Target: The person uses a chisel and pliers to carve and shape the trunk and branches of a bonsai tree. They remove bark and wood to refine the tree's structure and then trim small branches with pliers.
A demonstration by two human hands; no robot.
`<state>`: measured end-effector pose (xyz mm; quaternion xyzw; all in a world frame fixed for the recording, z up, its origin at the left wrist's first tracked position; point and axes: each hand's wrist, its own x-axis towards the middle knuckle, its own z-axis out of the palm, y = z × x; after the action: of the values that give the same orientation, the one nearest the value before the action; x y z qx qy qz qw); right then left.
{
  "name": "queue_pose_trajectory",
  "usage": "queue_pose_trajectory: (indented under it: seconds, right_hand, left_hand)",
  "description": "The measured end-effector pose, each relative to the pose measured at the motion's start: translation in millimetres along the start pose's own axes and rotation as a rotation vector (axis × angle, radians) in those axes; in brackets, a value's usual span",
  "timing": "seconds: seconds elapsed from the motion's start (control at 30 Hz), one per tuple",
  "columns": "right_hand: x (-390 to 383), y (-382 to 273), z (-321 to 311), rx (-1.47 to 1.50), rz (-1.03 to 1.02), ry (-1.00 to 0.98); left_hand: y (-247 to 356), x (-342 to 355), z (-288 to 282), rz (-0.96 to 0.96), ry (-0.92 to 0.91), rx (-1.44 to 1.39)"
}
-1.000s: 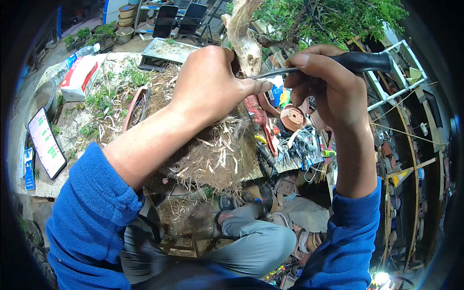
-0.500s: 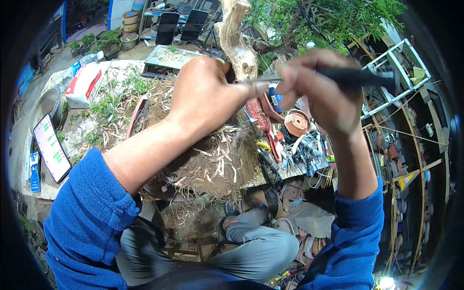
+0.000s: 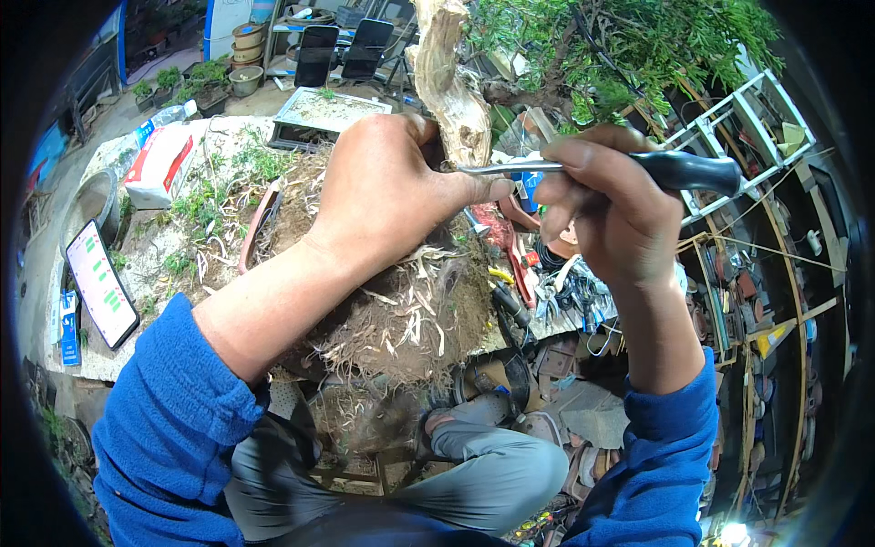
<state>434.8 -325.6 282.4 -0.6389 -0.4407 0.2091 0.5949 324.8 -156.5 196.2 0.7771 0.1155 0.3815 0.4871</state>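
A pale, barkless bonsai trunk (image 3: 448, 82) rises from a soil root ball (image 3: 392, 333) strewn with light wood shavings. My left hand (image 3: 375, 196) is closed around the trunk's lower part, its fingers hidden behind it. In my right hand (image 3: 624, 210) is a carving tool (image 3: 688, 171) with a black handle and a thin metal shaft. The shaft runs level to the left over my left thumb, and its tip meets the foot of the trunk; the exact shape of the tip is too small to tell. Green foliage (image 3: 638, 68) spreads at the upper right.
Pliers and other hand tools (image 3: 570, 292) lie right of the root ball. On the left of the pale slab (image 3: 146, 264) are a phone (image 3: 100, 284), a red-and-white package (image 3: 162, 166) and a grey pot (image 3: 89, 205). A white metal frame (image 3: 775, 118) stands at right.
My right hand has shifted slightly down and the tool's shaft now lies across my left thumb with its tip at the trunk. My left hand keeps its grip.
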Motion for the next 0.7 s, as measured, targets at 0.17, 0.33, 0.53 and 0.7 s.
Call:
queue_pose_trajectory:
  seconds: [0.17, 0.33, 0.53, 0.7]
  right_hand:
    - [4.2, 16.8, -7.6, 0.219, -0.016, -0.065]
    - [13.6, 26.1, -9.1, 0.341, 0.072, 0.052]
    - [5.9, 31.3, -5.1, -0.257, -0.468, -0.137]
    - [8.1, 32.6, 5.7, -0.584, -1.094, -0.022]
  left_hand:
    - [2.5, 1.1, -1.6, -0.013, -0.025, -0.038]
    - [6.0, 0.4, -7.7, -0.093, -0.082, -0.027]
    - [1.3, 5.9, -7.3, -0.013, -0.07, -0.071]
    - [-1.5, 5.7, -4.4, -0.093, -0.055, -0.025]
